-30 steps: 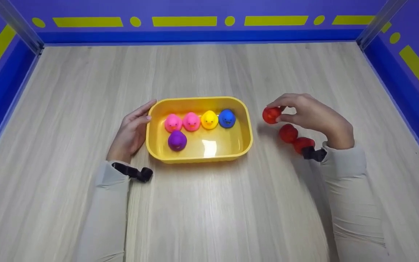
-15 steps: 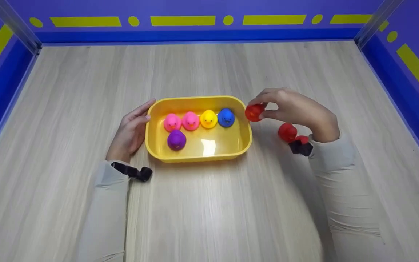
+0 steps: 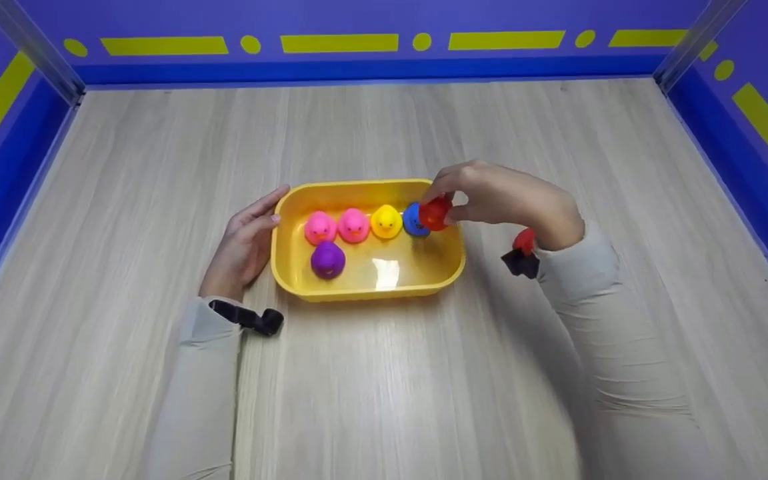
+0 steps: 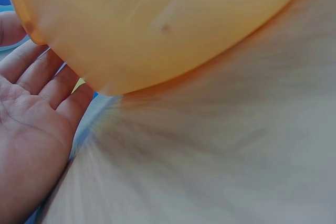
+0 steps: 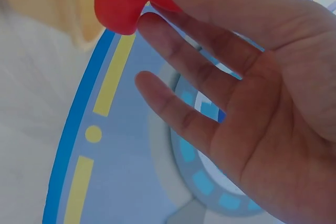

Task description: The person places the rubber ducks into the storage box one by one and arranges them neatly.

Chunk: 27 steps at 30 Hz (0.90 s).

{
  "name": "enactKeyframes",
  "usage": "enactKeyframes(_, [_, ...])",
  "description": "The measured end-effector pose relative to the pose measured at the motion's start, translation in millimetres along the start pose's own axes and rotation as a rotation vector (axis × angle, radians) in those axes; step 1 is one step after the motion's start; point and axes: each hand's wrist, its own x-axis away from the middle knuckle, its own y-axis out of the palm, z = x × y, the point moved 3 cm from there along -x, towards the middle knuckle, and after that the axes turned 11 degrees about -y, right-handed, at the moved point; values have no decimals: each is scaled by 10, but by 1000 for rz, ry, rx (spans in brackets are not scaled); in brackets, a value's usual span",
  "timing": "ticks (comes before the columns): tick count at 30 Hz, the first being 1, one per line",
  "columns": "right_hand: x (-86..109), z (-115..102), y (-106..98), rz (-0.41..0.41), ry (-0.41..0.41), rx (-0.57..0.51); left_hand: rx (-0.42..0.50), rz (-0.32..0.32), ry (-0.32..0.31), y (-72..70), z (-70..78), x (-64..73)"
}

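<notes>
We find the right hand point(image 3: 504, 200) pinching a red duck point(image 3: 435, 213) at fingertips, other fingers loose, over the yellow tub's point(image 3: 367, 287) right end. Left hand point(image 3: 241, 243), fingers straight, touches its left wall.

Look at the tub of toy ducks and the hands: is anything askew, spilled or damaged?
Nothing stands out. The yellow plastic tub sits flat on the wooden table, its five rubber ducks upright. The left hand rests against its side; the right hand pinches a red rubber duck over its right end.
</notes>
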Motion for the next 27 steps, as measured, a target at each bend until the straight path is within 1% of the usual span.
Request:
enactKeyframes(6, [-200,-79,22,-78,30,-47,-7,4,1,-2,-2,3])
enactKeyframes(10, [-350,-132,46,-156,87,-35,-10,6,-8,0,-5,0])
enactKeyframes(14, [-472,-182,80,-225,104,-8,-12,2,-12,3,-9,-4])
enactKeyframes(16, [-516,-207,98,-246,89,8,-11,4,-11,3,-11,-5])
enactKeyframes(20, [-592,-251,137,-260,55,9,-6,1,-6,8,-8,-10])
enactKeyframes(24, [-680,-285,193,-290,77,-15,-4,6,3,12,-9,-11])
enactKeyframes(27, [-749,-307,246,-323,111,-26,-5,14,6,11,-11,-7])
